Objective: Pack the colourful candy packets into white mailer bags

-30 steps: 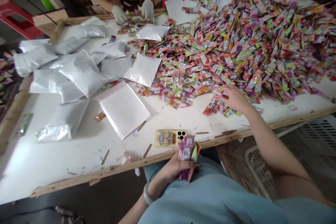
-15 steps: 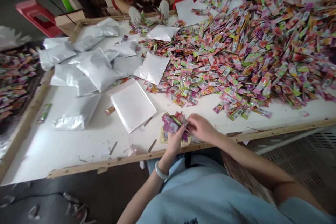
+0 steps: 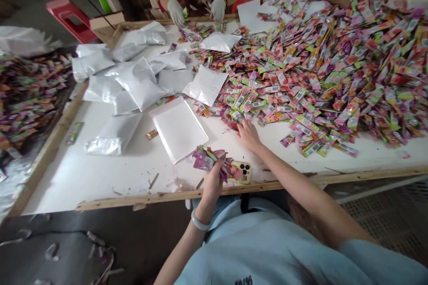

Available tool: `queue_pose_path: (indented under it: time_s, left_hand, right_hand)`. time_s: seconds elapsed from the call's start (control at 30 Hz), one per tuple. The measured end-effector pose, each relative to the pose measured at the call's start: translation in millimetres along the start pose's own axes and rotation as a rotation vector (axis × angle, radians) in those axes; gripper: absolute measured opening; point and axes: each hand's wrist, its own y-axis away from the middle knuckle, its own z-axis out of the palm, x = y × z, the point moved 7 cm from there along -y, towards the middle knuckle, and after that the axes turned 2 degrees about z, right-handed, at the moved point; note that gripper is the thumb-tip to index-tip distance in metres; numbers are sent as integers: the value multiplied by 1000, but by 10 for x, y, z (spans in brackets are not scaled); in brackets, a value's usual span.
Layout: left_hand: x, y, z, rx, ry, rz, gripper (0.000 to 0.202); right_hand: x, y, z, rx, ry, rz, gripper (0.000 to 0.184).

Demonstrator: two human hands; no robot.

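The left hand (image 3: 212,182), just left of the phone (image 3: 245,173) on the desk (image 3: 123,176), is closed around a fanned bunch of packets (image 3: 204,160), some of which overlap the phone's left end. The right hand (image 3: 249,135), beyond the phone, reaches fingers first to the near edge of a broad heap of packets (image 3: 317,71); from my remote post I cannot tell whether those fingers have closed on any.

I read the step as gathering, with one hand storing while the other picks. The next move, in my judgement, calls for a light pinch at the heap's edge and a short carry back toward the phone, the left grip firm enough that none slip.

A flat white pouch (image 3: 180,129) lies beyond and left of the phone, plump silver pouches (image 3: 138,82) farther left. Well beyond the phone, across the desk, I see a co-worker's gloved hands (image 3: 218,8).
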Motion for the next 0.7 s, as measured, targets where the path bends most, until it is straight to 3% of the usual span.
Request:
queue_pose_path:
  time_s: [0.07, 0.2, 0.3, 0.4, 0.53, 0.6, 0.7]
  left_hand:
    - [11, -9, -73, 19, 0, -10, 33]
    - [44, -43, -118, 16, 17, -29, 36]
    - [66, -42, -59, -5, 31, -32, 45]
    - [50, -32, -25, -5, 52, -53, 47]
    - [32, -18, -126, 26, 58, -48, 40]
    - [24, -5, -190, 26, 23, -31, 39]
    - [-47, 11, -172, -2, -3, -41, 37]
  right_hand:
    - [162, 245, 10, -23, -50, -50, 48]
    - [542, 711, -136, -10, -80, -64, 94]
    - [614, 868, -239, 30, -3, 16, 106]
    - [427, 848, -234, 44, 85, 40, 87]
    - [140, 798, -93, -33, 156, -152, 28]
    - [164, 825, -89, -30, 134, -202, 22]
    - [265, 879, -212, 37, -66, -124, 24]
